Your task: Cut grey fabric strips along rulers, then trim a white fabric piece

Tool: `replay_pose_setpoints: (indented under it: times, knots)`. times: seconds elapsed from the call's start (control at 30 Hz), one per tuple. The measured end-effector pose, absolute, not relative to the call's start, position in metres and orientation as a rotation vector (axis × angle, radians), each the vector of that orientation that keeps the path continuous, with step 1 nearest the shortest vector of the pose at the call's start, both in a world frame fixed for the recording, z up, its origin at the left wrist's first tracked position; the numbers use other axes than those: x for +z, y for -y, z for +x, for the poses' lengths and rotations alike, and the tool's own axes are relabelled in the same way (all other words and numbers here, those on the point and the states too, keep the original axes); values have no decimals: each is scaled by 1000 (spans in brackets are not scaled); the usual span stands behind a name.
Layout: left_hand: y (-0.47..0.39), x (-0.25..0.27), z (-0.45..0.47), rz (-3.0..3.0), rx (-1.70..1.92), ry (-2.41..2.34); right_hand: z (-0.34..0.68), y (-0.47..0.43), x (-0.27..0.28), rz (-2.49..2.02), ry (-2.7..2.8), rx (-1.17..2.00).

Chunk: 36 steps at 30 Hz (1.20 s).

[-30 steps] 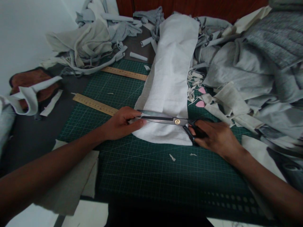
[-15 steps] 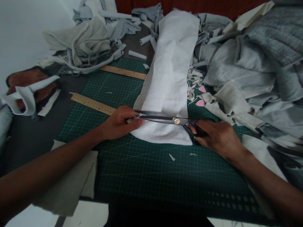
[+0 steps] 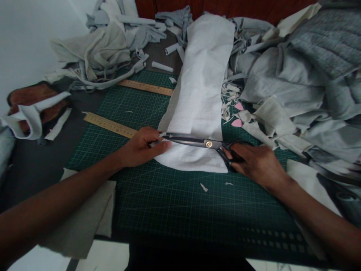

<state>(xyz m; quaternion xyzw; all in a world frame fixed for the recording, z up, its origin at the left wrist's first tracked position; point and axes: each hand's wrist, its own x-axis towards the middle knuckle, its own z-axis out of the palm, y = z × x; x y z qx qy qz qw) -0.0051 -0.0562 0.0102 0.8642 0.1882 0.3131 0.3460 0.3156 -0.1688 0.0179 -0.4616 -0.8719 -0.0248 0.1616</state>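
A long strip of white fabric (image 3: 201,82) lies lengthwise over a green cutting mat (image 3: 169,210). My right hand (image 3: 255,162) is closed around the black handles of large scissors (image 3: 209,143), whose blades point left across the near part of the fabric. The blades look almost closed, their tips beside my left fingers. With thumb and fingers, my left hand (image 3: 145,146) pinches the left edge of the fabric. A small frayed bit of cloth shows at the blade tips.
Two wooden rulers (image 3: 109,125) lie on the mat's left side. Cloth scraps (image 3: 104,49) are heaped at the back left, and grey fabric (image 3: 290,75) is piled on the right. Two pink chalk pieces (image 3: 237,123) rest among offcuts right of the strip.
The scissor blades have closed together near the tips. Both hands stay in nearly the same place, and the whole view has shifted slightly.
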Motion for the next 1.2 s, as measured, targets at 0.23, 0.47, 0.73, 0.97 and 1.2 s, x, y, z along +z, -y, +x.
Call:
replay_pose_setpoints:
  times: [0.23, 0.47, 0.73, 0.97, 1.2]
  knots:
    - [56, 12, -5, 2237, 767, -497, 314, 170, 14, -1280, 2494, -266]
    - [56, 11, -5, 2232, 755, -486, 313, 168, 12, -1298, 2498, -234]
    - [54, 13, -5, 2302, 795, -437, 310, 168, 11, -1371, 2441, -218]
    - [54, 12, -4, 2273, 838, -404, 312, 166, 8, -1436, 2394, -162]
    - [53, 11, -5, 2296, 860, -403, 313, 166, 9, -1441, 2374, 23]
